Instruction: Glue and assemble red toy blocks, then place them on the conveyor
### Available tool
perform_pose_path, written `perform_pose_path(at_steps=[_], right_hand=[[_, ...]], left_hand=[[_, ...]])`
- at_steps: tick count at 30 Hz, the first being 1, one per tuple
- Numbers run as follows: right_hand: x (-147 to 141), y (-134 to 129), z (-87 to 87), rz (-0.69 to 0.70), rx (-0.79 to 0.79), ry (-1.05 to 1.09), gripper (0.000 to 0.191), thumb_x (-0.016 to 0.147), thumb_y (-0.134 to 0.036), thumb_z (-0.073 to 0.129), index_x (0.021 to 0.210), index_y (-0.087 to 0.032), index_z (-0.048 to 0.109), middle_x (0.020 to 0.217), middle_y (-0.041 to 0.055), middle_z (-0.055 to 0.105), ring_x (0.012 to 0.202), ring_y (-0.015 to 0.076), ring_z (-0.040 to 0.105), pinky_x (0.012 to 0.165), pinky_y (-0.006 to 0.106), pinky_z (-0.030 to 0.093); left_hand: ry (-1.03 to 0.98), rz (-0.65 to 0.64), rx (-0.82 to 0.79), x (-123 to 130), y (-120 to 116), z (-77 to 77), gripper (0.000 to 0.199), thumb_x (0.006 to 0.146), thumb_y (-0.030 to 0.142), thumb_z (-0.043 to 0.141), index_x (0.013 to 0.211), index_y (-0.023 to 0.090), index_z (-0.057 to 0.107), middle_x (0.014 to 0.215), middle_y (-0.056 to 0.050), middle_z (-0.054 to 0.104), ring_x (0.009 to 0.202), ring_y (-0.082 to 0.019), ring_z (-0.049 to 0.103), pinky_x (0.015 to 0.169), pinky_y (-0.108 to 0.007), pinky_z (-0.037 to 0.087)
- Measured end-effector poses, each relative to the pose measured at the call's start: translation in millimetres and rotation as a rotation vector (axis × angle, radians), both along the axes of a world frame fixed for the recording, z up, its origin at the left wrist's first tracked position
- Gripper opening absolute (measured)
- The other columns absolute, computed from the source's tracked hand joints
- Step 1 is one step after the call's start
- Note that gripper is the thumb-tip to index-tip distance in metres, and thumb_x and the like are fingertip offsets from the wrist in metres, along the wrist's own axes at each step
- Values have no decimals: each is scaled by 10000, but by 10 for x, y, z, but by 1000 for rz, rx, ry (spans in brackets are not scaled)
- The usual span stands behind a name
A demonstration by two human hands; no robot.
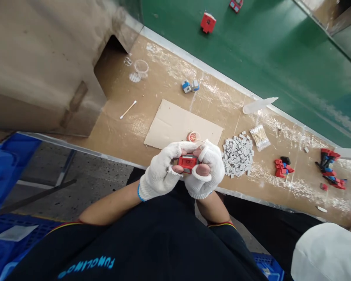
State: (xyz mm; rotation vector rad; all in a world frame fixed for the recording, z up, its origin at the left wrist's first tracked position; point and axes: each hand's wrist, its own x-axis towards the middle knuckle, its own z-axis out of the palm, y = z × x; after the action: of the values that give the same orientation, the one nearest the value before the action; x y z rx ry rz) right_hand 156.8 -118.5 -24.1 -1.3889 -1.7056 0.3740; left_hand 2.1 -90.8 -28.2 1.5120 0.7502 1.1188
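My left hand (160,168), in a white glove with bare fingertips, pinches one side of a small red and grey plastic toy part (188,162). From the other side my right hand (208,171), gloved alike, grips the same part. Just beyond my fingers, a small round dish (192,137) with something orange-red in it rests on a cardboard sheet (175,119). A thin stick (200,140) runs from this dish toward my right hand; whether the fingers hold it I cannot tell. Right of my right hand lies a pile of small grey pieces (238,156).
Beyond the table's edge, a green surface (251,50) carries red parts (208,22). A cotton swab (128,109), blue-white pieces (190,86), a bag of swabs (259,137) and red-blue toy parts (283,168) lie around. At right is a person's white cap (324,253).
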Motion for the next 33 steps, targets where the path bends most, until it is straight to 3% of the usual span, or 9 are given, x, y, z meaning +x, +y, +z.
perform_pose_path(at_steps=[3, 6, 9, 11, 16, 20, 23, 29, 33], right_hand=[[94, 173, 169, -67, 303, -58, 297, 1170, -514, 556, 1070, -284, 715, 954, 83, 726, 860, 289, 684, 805, 482, 578], [289, 327, 335, -25, 370, -104, 269, 1171, -531, 602, 1158, -304, 746, 993, 78, 743, 873, 288, 676, 819, 488, 573], [673, 432, 430, -150, 390, -31, 251, 1175, -531, 614, 1122, -328, 750, 975, 44, 725, 948, 299, 709, 933, 529, 594], [974, 473, 436, -182, 319, -74, 216, 1154, -464, 655, 1035, -309, 747, 925, 32, 712, 918, 278, 702, 902, 501, 589], [1435, 509, 330, 41, -30, -240, 119, 1036, -335, 730, 931, -279, 739, 901, 41, 756, 865, 275, 713, 818, 455, 579], [1429, 527, 274, 213, -129, -298, 59, 1027, -329, 760, 1003, -281, 735, 917, 40, 782, 821, 267, 700, 763, 424, 541], [1364, 560, 245, 327, -179, -345, 98, 1021, -329, 761, 1094, -278, 719, 1031, 67, 813, 900, 282, 705, 805, 424, 531], [1267, 609, 190, 414, -294, -346, 115, 991, -218, 665, 1076, -263, 728, 979, 45, 772, 836, 241, 609, 786, 391, 451], [1220, 615, 171, 418, -266, -343, 181, 1024, -150, 589, 966, -274, 707, 844, 3, 694, 773, 210, 551, 755, 367, 415]], left_hand=[[-61, 63, 5, 11, 26, 32, 506, 1195, 683, 617, 1388, 234, 746, 1452, -174, 873, 1355, -355, 867, 1170, -521, 748], [-108, 67, 32, -47, 151, 113, 327, 1191, 551, 704, 1264, 241, 775, 1415, -149, 885, 1309, -344, 882, 1116, -517, 770], [-139, 59, 60, -176, 394, 189, 234, 1155, 459, 787, 1267, 254, 805, 1415, -127, 879, 1277, -329, 889, 1042, -485, 790], [-114, 33, 87, -269, 583, 194, 276, 1061, 402, 904, 1277, 253, 819, 1408, -123, 879, 1279, -334, 884, 1024, -474, 793], [161, 65, 79, -418, 896, -6, 308, 910, 257, 941, 1194, 205, 832, 1347, -140, 890, 1258, -329, 880, 1087, -489, 773], [255, 119, -17, -487, 875, -259, 434, 856, 353, 942, 1236, 177, 828, 1307, -150, 891, 1141, -310, 895, 984, -452, 796], [282, 124, -123, -524, 782, -364, 425, 844, 351, 916, 1219, 179, 817, 1283, -143, 894, 1059, -278, 897, 905, -395, 792], [286, 191, -254, -480, 580, -300, 390, 851, 341, 917, 1181, 186, 781, 1197, -123, 907, 936, -251, 888, 731, -328, 753], [301, 178, -309, -437, 430, -238, 422, 853, 348, 915, 1208, 171, 772, 1240, -126, 899, 1012, -258, 895, 888, -373, 773]])
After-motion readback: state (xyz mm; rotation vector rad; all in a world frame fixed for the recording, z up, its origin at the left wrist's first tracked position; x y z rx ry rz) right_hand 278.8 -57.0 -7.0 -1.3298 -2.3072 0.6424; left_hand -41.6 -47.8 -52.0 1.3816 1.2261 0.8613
